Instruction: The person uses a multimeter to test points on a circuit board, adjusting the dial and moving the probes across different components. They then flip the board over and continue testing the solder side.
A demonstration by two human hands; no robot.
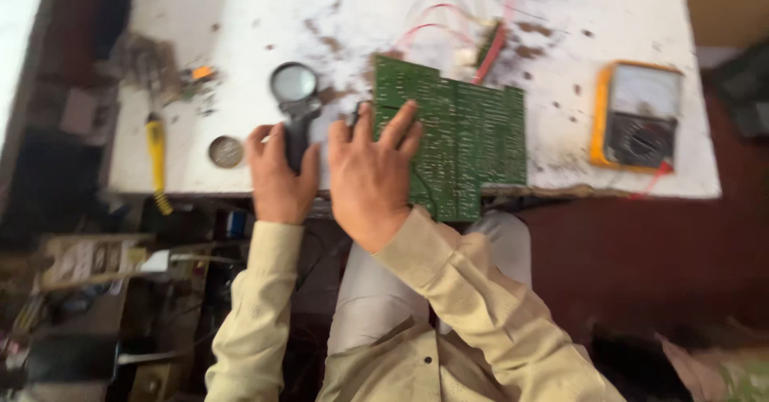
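Observation:
A green circuit board (469, 142) lies on a stained white table (240, 18), hanging over the front edge, with red and white wires (473, 38) running from its far side. My right hand (370, 174) rests flat on the board's left part, fingers spread. My left hand (276, 174) wraps the black handle of a magnifying glass (294, 86) that lies on the table just left of the board, lens pointing away from me.
A yellow-cased multimeter (638, 115) with a red lead lies at the table's right. A yellow-handled tool (156, 158), a small round metal tin (226, 151) and dark debris (152, 66) lie at the left. Cluttered shelves and cables sit below left.

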